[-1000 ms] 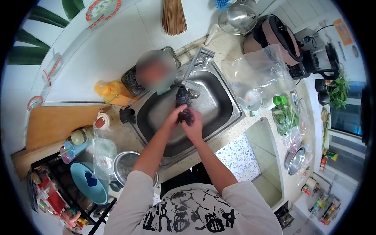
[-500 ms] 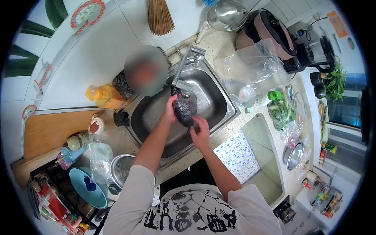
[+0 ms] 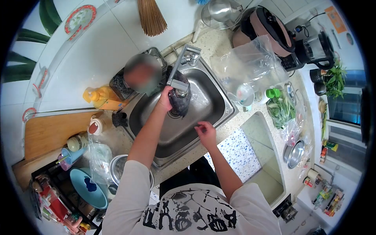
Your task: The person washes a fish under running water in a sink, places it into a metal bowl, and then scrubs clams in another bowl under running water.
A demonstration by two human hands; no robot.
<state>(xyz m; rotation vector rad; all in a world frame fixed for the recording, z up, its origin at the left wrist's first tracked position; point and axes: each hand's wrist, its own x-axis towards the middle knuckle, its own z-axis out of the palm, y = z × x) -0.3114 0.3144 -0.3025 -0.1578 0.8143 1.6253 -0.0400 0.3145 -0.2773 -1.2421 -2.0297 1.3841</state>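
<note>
A dark, scaly fish [image 3: 180, 105] is held over the steel sink [image 3: 213, 94], under the faucet [image 3: 178, 85], which hides part of it. My left hand [image 3: 166, 100] grips the fish along its left side. Apart from the fish, my right hand [image 3: 206, 133] hovers over the sink's near right side. Its fingers are loosely bent and a little apart, with nothing visible in them. Below the fish, the round drain [image 3: 173, 115] partly shows.
Behind the sink's left corner is a dark wire basket [image 3: 122, 87] with a blurred patch over it. Yellow bottles [image 3: 102, 98] stand beside it. A clear plastic bag [image 3: 250, 64], bagged greens [image 3: 281, 111] and a rice cooker [image 3: 270, 31] occupy the right counter. A metal bowl [image 3: 117, 168] sits left.
The fish has moved slightly up and left with my left hand. My right hand has come off the fish and moved down and right.
</note>
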